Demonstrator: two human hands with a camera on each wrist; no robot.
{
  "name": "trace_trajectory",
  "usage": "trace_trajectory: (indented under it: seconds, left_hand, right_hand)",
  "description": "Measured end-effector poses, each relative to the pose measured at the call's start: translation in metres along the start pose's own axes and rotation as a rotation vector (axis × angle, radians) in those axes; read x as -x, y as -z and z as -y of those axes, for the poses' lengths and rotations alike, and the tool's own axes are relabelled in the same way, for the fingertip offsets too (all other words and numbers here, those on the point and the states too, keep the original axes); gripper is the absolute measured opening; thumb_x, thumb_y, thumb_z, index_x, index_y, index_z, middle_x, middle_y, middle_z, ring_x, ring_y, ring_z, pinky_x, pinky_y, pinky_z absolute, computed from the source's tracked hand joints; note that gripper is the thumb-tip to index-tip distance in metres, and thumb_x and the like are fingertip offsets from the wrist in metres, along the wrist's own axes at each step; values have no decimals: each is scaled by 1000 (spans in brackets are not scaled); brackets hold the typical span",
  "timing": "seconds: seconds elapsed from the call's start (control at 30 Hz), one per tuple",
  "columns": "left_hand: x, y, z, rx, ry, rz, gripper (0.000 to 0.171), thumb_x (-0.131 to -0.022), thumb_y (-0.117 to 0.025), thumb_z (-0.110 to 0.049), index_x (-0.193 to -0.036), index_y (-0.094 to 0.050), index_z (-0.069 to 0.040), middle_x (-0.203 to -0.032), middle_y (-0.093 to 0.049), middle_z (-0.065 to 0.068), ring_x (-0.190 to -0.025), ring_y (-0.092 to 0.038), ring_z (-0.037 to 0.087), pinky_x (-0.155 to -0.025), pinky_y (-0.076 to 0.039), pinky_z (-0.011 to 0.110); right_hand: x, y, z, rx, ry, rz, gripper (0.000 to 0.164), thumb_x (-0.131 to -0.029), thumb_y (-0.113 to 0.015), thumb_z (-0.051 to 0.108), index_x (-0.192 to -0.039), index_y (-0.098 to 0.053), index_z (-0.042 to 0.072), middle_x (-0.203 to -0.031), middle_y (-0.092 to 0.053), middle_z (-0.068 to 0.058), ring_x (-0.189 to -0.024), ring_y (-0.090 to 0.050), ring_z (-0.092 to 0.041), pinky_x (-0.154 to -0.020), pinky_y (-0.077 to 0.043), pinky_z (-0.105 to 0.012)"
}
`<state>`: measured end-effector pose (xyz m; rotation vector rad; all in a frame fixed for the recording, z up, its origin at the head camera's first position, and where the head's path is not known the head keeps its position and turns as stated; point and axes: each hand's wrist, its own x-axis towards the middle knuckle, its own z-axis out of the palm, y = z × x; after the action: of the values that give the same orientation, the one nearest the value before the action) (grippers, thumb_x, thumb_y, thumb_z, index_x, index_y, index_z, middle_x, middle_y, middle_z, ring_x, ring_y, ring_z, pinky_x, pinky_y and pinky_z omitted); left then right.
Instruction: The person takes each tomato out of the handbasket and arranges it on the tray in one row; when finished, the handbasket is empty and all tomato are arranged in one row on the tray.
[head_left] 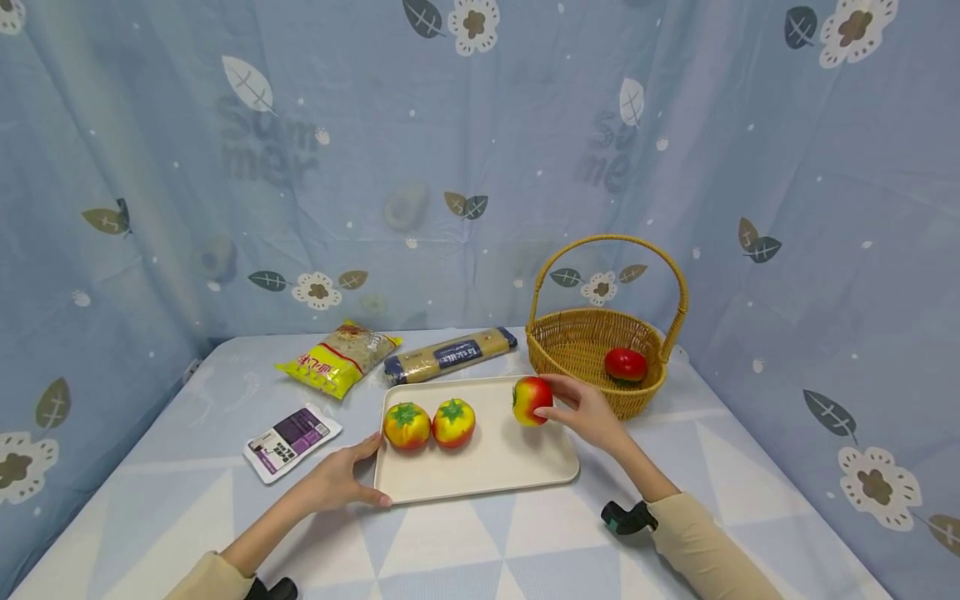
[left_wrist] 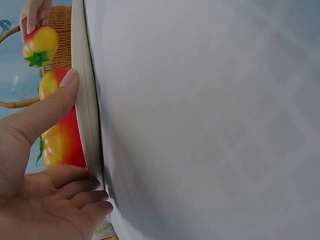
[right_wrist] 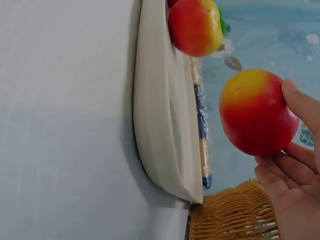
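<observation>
A cream rectangular tray (head_left: 487, 472) lies on the table with two red-and-yellow persimmons (head_left: 407, 427) at its left end, green leaf caps facing up. My left hand (head_left: 339, 477) holds the tray by its left end, thumb at the front corner and fingers along the side; the left wrist view shows the thumb against the rim (left_wrist: 86, 90). Above the tray's right end, my right hand (head_left: 588, 411) grips a third persimmon (head_left: 531, 401) between thumb and fingers. In the right wrist view this persimmon (right_wrist: 257, 112) is raised clear of the tray, its leaf cap turned away.
A wicker basket (head_left: 558, 333) with a tall handle stands behind the tray on the right, holding one red fruit (head_left: 626, 365). Behind the tray lie a pack of spaghetti (head_left: 450, 354) and a yellow food bag (head_left: 341, 358). A white-and-purple pouch (head_left: 292, 442) lies to the left.
</observation>
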<state>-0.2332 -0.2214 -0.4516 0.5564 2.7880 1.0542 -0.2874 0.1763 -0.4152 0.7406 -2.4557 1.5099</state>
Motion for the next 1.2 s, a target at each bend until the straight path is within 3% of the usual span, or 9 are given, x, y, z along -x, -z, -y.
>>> trace_trajectory:
  seconds: [0.3,0.7,0.9,1.2]
  left_hand:
    - [0,0,1,-10,-17,-9,110,-62,-89,-36,-143,-32,13,-148,-30,28,-135,-29,47,-111,-24,57]
    - [0,-1,1,-12,-11,-6,109,-63,-89,-36,-143,-32,12,-148,-31,28,-135,-29,47,-111,-24,56]
    - [1,-1,1,-14,-13,-8,109,-63,-89,-37,-143,-33,12,-148,-31,28,-135,-29,47,-111,-25,57]
    - [1,-1,0,-10,-14,-8,109,-63,-89,-36,-143,-32,13,-148,-30,29,-135,-29,47,-111,-25,57]
  right_hand:
    - [-9,-14,-34,-11,-18,49,58,-80,-79,20,-131,-57,3,-130,-59,-14,-122,-54,-32,-100,-46,-37]
    - [-14,-31,-34,19,0,98,54,-80,-80,21,-127,-60,4,-128,-60,-13,-119,-57,-32,-99,-47,-36]
    - [-14,-37,-23,25,4,127,52,-82,-77,12,-128,-57,-3,-128,-59,-20,-120,-55,-38,-100,-46,-46]
    - [-18,-45,-37,-7,-15,145,55,-80,-79,23,-129,-59,6,-129,-60,-10,-122,-55,-29,-101,-45,-36]
